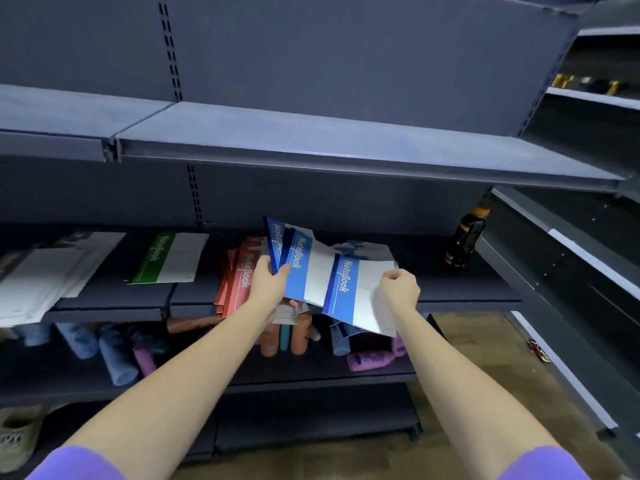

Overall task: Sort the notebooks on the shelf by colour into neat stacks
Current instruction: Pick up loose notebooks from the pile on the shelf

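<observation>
Over the middle shelf (450, 292), my left hand (268, 284) grips a fanned bunch of blue notebooks (294, 268) by their lower left edge. My right hand (398, 289) pinches the right edge of another blue notebook (353, 296), which tilts down past the shelf's front. A stack of red notebooks (239, 282) lies just left of my left hand. Further left lies a green notebook (169, 258). More blue notebooks (367, 251) lie behind the held ones, partly hidden.
White papers (38, 282) pile at the shelf's left end. A dark bottle with an orange cap (465, 237) stands at the right end. The upper shelf (311, 140) hangs above. Several bottles (117, 355) lie on the lower shelf.
</observation>
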Available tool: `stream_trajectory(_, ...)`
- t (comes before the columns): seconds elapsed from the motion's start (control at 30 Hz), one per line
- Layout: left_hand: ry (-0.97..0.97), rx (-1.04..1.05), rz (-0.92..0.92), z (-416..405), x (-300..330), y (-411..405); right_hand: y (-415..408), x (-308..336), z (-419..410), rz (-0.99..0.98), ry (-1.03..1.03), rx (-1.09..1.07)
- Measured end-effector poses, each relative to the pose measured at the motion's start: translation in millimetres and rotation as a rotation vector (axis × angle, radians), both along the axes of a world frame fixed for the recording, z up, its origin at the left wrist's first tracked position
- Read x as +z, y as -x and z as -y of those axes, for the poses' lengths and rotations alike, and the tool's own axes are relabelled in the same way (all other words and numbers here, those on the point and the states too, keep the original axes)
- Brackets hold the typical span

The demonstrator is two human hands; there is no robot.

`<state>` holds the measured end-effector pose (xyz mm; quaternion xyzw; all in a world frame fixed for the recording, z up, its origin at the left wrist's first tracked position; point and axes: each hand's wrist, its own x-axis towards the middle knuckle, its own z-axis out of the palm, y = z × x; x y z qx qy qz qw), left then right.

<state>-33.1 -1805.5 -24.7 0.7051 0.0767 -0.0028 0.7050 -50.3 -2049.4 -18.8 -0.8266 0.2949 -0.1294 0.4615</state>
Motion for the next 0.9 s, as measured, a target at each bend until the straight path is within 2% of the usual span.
stream_trajectory(0.13, -0.077, 0.079, 0.012, 4, 1, 3, -10, -4, 15, -0.158, 0.318, 0.207)
stream_trajectory(0.27, -0.102, 0.126, 0.028, -1, -1, 6, -10, -14, 19, -0.295, 0.529, 0.27)
stream_trajectory(0.33, -0.065, 0.143, 0.018, -3, 2, 8, -9, -19, 17, -0.312, 0.585, 0.271)
stream_trajectory(0.4, -0.011, 0.142, 0.009, -1, 4, 6, -10, -19, 12, -0.23, 0.608, 0.225)
stream_trajectory(0.47, 0.031, 0.128, -0.002, 5, 7, 5, -11, -16, 1, -0.067, 0.547, 0.234)
stream_trajectory(0.5, 0.057, 0.116, -0.011, 8, 7, 5, -10, -12, -6, 0.016, 0.412, 0.284)
stream_trajectory(0.57, 0.095, 0.083, -0.038, 17, 6, 4, -4, -2, -24, 0.065, -0.003, 0.393)
stream_trajectory(0.63, 0.115, 0.059, -0.048, 27, 6, 5, -4, 5, -34, 0.03, -0.219, 0.375)
stream_trajectory(0.7, 0.127, 0.043, -0.049, 33, 6, 6, -6, 5, -35, 0.003, -0.297, 0.267)
stream_trajectory(0.8, 0.101, 0.035, -0.066, 37, 5, 8, -9, 2, -23, -0.002, -0.305, 0.164)
stream_trajectory(0.9, 0.029, 0.011, -0.062, 38, 2, 10, -7, -2, -11, -0.022, -0.206, 0.152)
